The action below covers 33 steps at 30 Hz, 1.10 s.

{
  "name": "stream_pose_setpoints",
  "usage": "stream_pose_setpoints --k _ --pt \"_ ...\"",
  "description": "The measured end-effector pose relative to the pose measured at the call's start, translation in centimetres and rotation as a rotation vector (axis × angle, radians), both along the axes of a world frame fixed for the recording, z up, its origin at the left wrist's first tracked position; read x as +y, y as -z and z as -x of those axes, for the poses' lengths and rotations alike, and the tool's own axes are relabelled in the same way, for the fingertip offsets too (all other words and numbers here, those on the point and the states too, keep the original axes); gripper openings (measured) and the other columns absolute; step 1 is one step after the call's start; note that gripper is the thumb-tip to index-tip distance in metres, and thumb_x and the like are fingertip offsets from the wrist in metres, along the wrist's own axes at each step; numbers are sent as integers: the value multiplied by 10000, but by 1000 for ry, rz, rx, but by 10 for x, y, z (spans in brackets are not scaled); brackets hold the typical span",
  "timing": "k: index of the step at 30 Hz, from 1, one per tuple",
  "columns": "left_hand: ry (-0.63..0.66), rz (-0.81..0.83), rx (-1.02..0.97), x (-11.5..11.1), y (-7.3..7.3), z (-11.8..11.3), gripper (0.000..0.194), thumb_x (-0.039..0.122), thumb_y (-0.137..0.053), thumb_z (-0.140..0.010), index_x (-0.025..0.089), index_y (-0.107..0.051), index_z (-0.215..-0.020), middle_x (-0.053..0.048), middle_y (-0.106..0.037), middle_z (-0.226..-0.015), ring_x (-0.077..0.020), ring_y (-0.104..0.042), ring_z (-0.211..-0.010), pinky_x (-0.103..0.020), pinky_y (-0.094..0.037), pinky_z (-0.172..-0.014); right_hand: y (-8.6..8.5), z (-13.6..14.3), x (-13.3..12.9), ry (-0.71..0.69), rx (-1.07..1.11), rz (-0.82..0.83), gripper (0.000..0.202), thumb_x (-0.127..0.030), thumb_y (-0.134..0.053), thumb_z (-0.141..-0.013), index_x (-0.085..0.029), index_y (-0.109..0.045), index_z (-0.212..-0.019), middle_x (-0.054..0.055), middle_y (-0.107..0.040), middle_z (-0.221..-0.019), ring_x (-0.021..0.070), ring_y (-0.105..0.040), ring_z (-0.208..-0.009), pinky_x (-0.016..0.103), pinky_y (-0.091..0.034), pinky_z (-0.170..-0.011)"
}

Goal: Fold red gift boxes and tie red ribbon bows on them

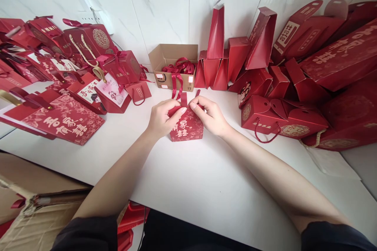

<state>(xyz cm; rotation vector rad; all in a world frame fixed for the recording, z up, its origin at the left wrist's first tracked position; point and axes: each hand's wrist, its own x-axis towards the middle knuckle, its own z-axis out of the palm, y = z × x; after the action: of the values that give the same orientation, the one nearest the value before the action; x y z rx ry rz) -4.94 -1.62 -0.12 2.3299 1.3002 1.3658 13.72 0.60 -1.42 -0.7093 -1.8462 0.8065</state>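
Note:
A small red gift box (188, 128) with pale gold characters stands upright on the white table, between my two hands. My left hand (167, 117) is closed on the box's upper left part, thumb in front. At the upper right edge, my right hand (209, 114) pinches with thumb and forefinger by a red ribbon (184, 99) that rises from the top. Whether the ribbon itself is between those fingertips is too small to tell.
Behind the box, an open cardboard carton (176, 80) holds red ribbons. Finished-looking red bags (69, 119) crowd the left. Stacked red boxes (216, 33) and a handled box (265, 119) stand right on the white table (206, 188). A large carton (44, 219) sits below left.

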Motion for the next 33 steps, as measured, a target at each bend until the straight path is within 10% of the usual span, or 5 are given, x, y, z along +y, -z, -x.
stream_pose_setpoints --k 21,33 --pt "63 -6 33 3 -1 2 191 268 -531 -914 183 -550 -745 -4 -559 -694 -146 -514 -656 -279 -416 -654 -4 2 1 136 -103 -218 126 -270 -578 -899 -196 -591 -798 16 -631 -768 161 -558 -695 289 -429 -674" --pt "115 135 -141 2 1 7 281 352 -479 -942 171 -608 -770 -10 -572 -676 -138 -516 -622 -272 -413 -602 15 10 -9 142 159 75 276 -446 -417 -996 -216 -557 -934 1 -594 -854 144 -529 -746 274 -432 -722"
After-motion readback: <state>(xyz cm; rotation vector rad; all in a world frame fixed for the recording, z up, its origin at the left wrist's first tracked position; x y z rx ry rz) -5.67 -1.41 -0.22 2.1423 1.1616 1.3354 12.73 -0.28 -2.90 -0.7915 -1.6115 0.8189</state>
